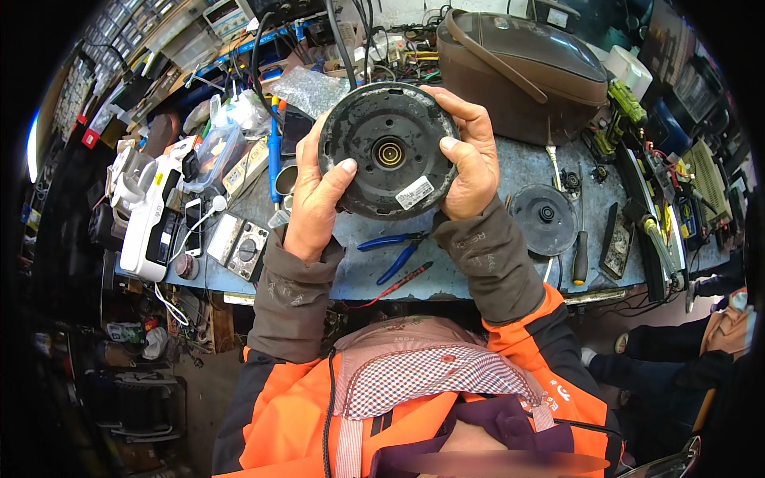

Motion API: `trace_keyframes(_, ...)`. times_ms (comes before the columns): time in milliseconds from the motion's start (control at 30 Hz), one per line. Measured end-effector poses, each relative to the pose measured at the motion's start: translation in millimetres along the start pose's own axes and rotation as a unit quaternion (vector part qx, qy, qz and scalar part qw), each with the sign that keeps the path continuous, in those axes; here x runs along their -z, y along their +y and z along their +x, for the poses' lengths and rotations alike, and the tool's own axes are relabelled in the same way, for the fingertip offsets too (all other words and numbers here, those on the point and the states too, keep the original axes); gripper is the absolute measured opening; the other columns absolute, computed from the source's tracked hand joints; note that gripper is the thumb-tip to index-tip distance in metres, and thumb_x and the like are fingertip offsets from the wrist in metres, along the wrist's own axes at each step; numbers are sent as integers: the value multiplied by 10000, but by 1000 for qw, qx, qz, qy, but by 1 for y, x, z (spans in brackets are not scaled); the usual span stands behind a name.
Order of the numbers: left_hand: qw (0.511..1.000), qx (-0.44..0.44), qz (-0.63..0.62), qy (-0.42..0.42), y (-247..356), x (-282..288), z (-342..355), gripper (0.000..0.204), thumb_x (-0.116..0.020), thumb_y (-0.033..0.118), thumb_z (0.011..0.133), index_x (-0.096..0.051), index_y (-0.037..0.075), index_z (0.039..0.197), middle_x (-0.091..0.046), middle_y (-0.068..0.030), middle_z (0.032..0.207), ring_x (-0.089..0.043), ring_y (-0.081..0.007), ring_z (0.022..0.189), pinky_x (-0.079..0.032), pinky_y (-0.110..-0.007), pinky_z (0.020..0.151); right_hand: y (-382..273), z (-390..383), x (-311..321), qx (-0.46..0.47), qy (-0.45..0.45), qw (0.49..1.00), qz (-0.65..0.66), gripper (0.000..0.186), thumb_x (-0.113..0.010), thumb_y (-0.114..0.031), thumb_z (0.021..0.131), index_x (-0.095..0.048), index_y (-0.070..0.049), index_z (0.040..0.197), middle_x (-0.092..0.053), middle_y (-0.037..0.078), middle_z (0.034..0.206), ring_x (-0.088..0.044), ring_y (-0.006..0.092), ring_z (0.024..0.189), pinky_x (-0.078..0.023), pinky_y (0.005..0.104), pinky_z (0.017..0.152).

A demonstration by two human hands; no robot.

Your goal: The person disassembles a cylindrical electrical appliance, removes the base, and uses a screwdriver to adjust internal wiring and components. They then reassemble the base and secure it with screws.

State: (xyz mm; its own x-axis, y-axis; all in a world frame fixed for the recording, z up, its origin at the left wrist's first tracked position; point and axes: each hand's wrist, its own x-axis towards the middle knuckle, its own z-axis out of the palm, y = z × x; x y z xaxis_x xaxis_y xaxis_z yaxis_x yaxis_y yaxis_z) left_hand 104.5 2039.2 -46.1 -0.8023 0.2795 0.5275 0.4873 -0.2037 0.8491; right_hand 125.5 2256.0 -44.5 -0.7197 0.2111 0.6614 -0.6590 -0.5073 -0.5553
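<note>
Between my two hands is an electric kettle [358, 127], its round black underside turned toward me. A ringed brass connector sits in the middle of that worn underside, and a white label is stuck near its lower edge. My left hand [312, 199] grips the left rim with the thumb on the face. My right hand [472, 171] holds the right rim, thumb pressed near the edge. The rest of the kettle is hidden behind its base. Below it on the bench lie blue-handled cutters [390, 253] and a red test probe [408, 278].
A round black kettle power base [544, 223] lies right of my right forearm, beside a screwdriver [581, 259]. A multimeter [248, 249], a phone [193, 219] and a white appliance [151, 227] crowd the left. A brown rice cooker [518, 72] stands at the back.
</note>
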Motion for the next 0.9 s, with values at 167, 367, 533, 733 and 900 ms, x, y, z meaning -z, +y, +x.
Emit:
trace_keyframes(167, 995, 90, -41, 7, 11, -6, 2, 749, -737, 181, 1006, -430, 37, 1674, -449, -116, 1533, -491, -242, 1458, -380, -404, 1263, -1, 2, 0, -2, 5, 999, -38, 567, -517, -71, 899, -554, 45, 1453, -591, 252, 1540, -610, 325, 1415, -487, 459, 1243)
trace_keyframes(367, 996, 74, -42, -2, 5, -2, 6, 740, -770, 176, 988, -470, 31, 1649, -445, -126, 1530, -516, -249, 1427, -420, -403, 1238, -22, 5, -7, 2, -22, 982, -186, 562, -692, -13, 876, -590, 16, 1428, -658, 183, 1430, -674, 298, 1282, -541, 418, 1135)
trace_keyframes(533, 998, 57, -6, 3, 6, -9, -2, 747, -780, 182, 982, -473, 33, 1646, -451, -126, 1512, -516, -260, 1429, -427, -413, 1240, -47, 13, -17, 65, -56, 870, -486, 665, -884, -155, 790, -661, 13, 1394, -715, 208, 1277, -730, 384, 1142, -592, 419, 1013)
trace_keyframes(733, 999, 52, 14, -7, 6, -4, -5, 764, -794, 182, 975, -468, 43, 1651, -453, -130, 1501, -507, -267, 1439, -419, -417, 1249, -51, 11, -22, 115, -83, 815, -562, 659, -887, -152, 823, -654, 32, 1412, -731, 236, 1296, -751, 388, 1156, -605, 419, 989)
trace_keyframes(900, 998, 52, 21, -11, 4, 1, -3, 763, -793, 178, 977, -465, 43, 1653, -455, -133, 1496, -515, -266, 1428, -427, -415, 1241, -40, 5, -25, 170, -68, 789, -587, 646, -891, -153, 852, -658, 41, 1422, -730, 249, 1301, -762, 383, 1139, -612, 409, 983)
